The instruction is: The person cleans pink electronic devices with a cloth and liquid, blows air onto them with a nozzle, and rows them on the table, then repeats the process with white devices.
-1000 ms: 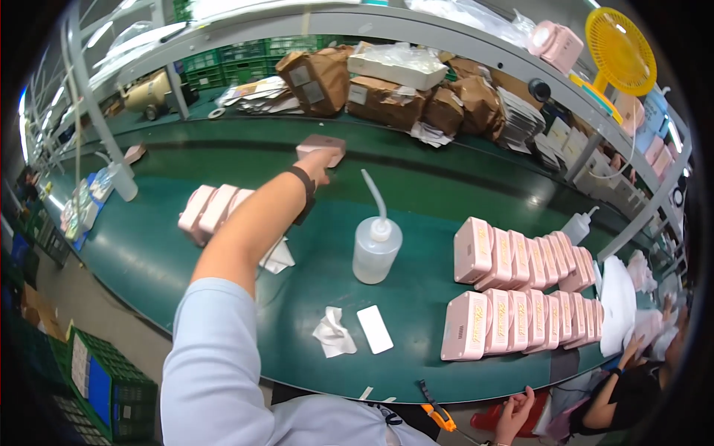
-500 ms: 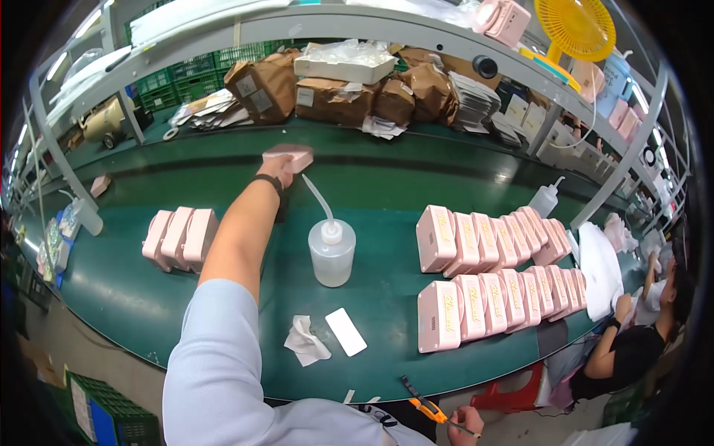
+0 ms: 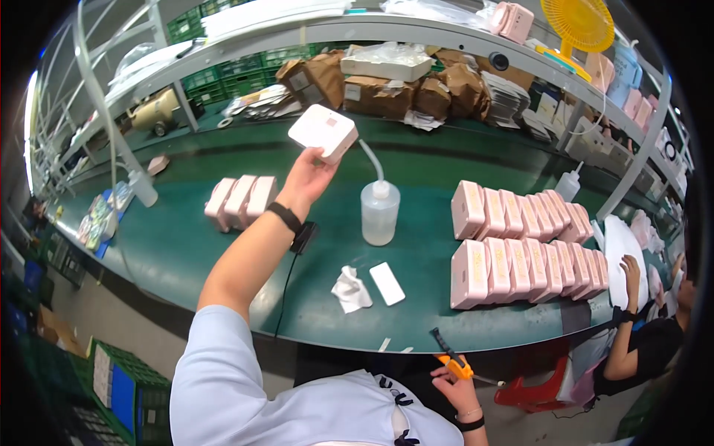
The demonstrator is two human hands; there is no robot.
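**Pink box lifted clear of the desk**

Head view: the left hand (image 3: 309,178) is holding a pale pink box (image 3: 323,132) aloft, fingers pinching its lower edge, above the green desk (image 3: 178,249). The right hand (image 3: 455,383) is gripping an orange-handled tool (image 3: 452,358) below the desk edge. Judging by this, the box is mid-carry; next comes a steady bring-in toward the tool.

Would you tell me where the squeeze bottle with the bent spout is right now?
In the head view the squeeze bottle stands upright mid-table on the green table, just right of the raised left hand holding a pink box, with the crumpled tissue in front.
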